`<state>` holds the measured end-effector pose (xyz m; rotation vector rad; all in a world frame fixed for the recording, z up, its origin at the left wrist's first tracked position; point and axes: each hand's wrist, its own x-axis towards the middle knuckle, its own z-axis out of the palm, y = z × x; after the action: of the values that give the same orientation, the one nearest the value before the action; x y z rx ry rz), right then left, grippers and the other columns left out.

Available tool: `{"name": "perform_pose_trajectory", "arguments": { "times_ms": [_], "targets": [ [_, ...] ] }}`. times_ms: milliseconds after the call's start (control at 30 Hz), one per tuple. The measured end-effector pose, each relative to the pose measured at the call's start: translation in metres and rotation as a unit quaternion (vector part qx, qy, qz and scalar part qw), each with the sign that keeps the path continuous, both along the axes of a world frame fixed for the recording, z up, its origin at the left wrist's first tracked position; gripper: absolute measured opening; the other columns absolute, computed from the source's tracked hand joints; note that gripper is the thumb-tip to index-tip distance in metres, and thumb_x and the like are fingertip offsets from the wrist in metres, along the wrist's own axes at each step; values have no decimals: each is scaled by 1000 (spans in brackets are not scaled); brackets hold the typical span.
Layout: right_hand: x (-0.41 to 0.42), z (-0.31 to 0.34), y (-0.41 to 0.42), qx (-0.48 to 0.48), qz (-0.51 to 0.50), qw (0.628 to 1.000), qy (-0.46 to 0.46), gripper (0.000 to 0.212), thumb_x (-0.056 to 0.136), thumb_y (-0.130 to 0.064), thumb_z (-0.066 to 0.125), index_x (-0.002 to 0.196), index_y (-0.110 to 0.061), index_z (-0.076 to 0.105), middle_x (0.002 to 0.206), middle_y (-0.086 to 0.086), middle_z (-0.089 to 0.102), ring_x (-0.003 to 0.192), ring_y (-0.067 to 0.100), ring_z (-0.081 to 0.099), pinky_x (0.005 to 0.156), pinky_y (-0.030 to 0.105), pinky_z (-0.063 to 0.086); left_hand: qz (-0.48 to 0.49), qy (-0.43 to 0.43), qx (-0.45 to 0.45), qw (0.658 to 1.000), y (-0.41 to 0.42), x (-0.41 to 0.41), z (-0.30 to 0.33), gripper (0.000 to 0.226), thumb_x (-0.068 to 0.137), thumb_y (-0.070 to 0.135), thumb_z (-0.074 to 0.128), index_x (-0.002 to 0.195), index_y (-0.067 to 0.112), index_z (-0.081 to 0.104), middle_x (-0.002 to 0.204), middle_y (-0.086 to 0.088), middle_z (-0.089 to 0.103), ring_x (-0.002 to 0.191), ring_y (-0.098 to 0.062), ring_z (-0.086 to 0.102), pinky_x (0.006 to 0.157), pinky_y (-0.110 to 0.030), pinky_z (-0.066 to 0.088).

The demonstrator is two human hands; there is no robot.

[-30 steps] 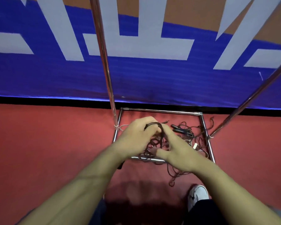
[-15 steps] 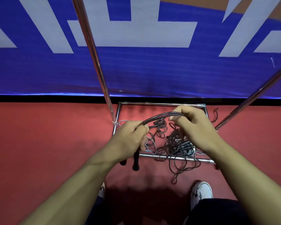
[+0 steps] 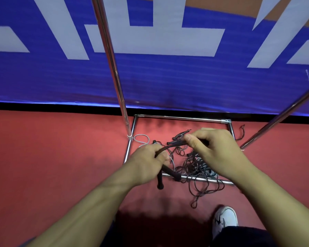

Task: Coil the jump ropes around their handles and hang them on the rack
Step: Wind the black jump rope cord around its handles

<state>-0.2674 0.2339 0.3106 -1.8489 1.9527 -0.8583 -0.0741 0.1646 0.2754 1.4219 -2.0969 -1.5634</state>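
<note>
Red flooring (image 3: 52, 166) is seen below a blue banner (image 3: 168, 82), with the chrome rack (image 3: 114, 68) standing at the wall. Two black handles (image 3: 165, 175) are gripped in the closed left hand (image 3: 146, 164), while a bunched rope (image 3: 175, 143) is pinched in the closed right hand (image 3: 214, 150), above the tangled ropes (image 3: 198, 166) inside the rack's base. Each turn is best kept taut and laid snugly beside the previous one, so the coil can be hung without slipping.

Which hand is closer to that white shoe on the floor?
Right. The right hand is above the white shoe on the same side; the left hand is farther off to the left.
</note>
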Motion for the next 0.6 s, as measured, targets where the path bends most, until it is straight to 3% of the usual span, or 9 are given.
{"name": "perform_pose_trajectory", "arguments": {
  "times_ms": [100, 167, 267, 333, 433, 500, 567, 600],
  "targets": [
    [8, 3, 3, 36, -1, 999, -15, 18, 93, -39, 59, 94, -26, 72, 66, -6, 66, 65, 9, 59, 66, 29, 46, 106, 25, 63, 992, -3, -6, 0, 27, 103, 17, 47, 82, 19, 64, 85, 1, 75, 80, -19, 71, 82, -38, 59],
    [16, 0, 5, 84, 9, 996, -5, 9, 95, -34, 57, 93, -28, 64, 63, -8, 63, 62, 9, 55, 65, 30, 44, 187, 68, 93, 976, -6, -10, 6, 30, 103, 9, 44, 83, 18, 64, 83, 0, 73, 81, -23, 68, 87, -50, 58],
    [36, -11, 9, 204, 36, 978, -16, 17, 100, -32, 49, 84, -24, 50, 65, -6, 54, 62, 13, 50, 63, 27, 41, 316, 202, 164, 913, -10, -18, 25, 30, 102, -2, 39, 86, 8, 62, 87, -11, 68, 79, -26, 65, 77, -48, 60],
    [52, -20, 11, 268, 28, 954, -131, 19, 101, -28, 47, 84, -25, 52, 66, -7, 54, 63, 11, 51, 66, 28, 45, 371, 285, 214, 858, -9, -22, 35, 28, 102, -4, 37, 87, 3, 61, 88, -12, 68, 77, -25, 65, 71, -40, 58],
    [65, -22, 7, 245, -20, 916, -318, 13, 101, -24, 50, 93, -24, 61, 62, -7, 50, 62, 15, 46, 62, 35, 40, 392, 355, 281, 801, -7, -25, 39, 25, 102, -2, 36, 91, 1, 58, 83, -13, 71, 74, -29, 65, 63, -40, 52],
    [63, -17, 3, 221, -54, 891, -393, 21, 98, -28, 56, 79, -27, 66, 61, -8, 46, 61, 12, 43, 62, 29, 39, 387, 386, 302, 782, -5, -25, 41, 26, 101, -2, 35, 87, 1, 57, 83, -14, 70, 75, -31, 66, 71, -43, 54],
    [63, -14, -1, 198, -80, 843, -494, 39, 91, -43, 64, 56, -27, 56, 55, -8, 36, 54, 12, 33, 60, 25, 34, 365, 407, 306, 780, -3, -25, 43, 28, 99, 0, 36, 81, 1, 57, 84, -15, 68, 74, -30, 67, 72, -40, 57],
    [65, -14, -2, 185, -95, 812, -546, 39, 85, -52, 66, 59, -28, 50, 56, -5, 27, 53, 14, 26, 60, 28, 30, 351, 416, 308, 781, -2, -25, 44, 29, 98, 0, 36, 78, 1, 57, 84, -14, 68, 74, -28, 68, 69, -37, 60]
  ]
}}
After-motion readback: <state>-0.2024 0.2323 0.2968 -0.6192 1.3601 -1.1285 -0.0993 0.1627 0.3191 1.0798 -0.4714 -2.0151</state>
